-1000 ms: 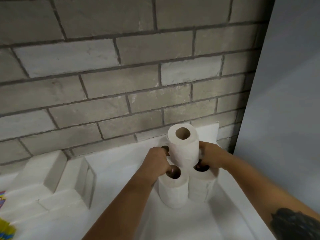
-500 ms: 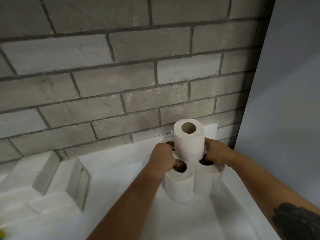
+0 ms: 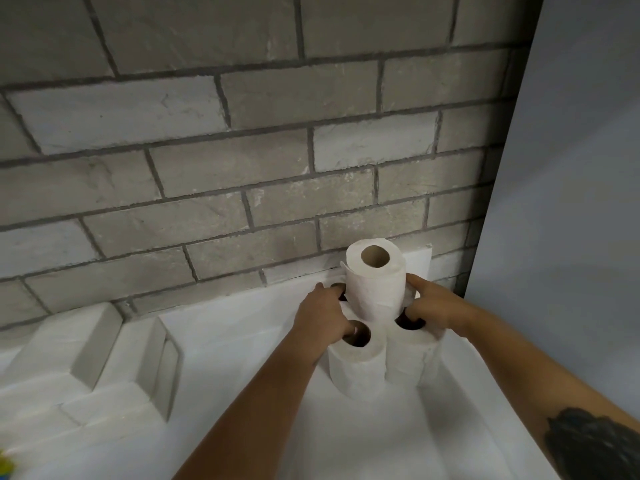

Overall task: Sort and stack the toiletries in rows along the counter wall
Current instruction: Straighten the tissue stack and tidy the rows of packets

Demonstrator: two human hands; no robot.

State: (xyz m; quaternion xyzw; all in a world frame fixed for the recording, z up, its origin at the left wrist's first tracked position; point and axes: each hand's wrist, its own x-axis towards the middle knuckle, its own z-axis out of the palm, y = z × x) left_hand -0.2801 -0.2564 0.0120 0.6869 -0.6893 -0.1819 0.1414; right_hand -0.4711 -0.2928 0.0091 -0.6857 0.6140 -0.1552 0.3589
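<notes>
Several white toilet rolls stand clustered in the counter's back right corner. One top roll [image 3: 375,282] stands upright on the lower ones. My left hand [image 3: 320,317] grips the lower rolls from the left, its thumb hooked in the core of the front left roll [image 3: 356,370] and its fingers reaching into a roll behind. My right hand [image 3: 434,306] grips from the right, thumb in the core of the front right roll [image 3: 410,362], index finger lying against the top roll. The back rolls are mostly hidden.
White wrapped packs [image 3: 86,348] lie stacked along the grey brick wall [image 3: 242,168] at the left. A grey panel [image 3: 571,202] closes the right side. The white counter [image 3: 242,341] stretches between packs and rolls. A coloured scrap [image 3: 5,465] shows at the bottom left.
The roll cluster has shifted slightly back toward the wall corner with both hands on it. My right index finger now stretches up along the top roll.
</notes>
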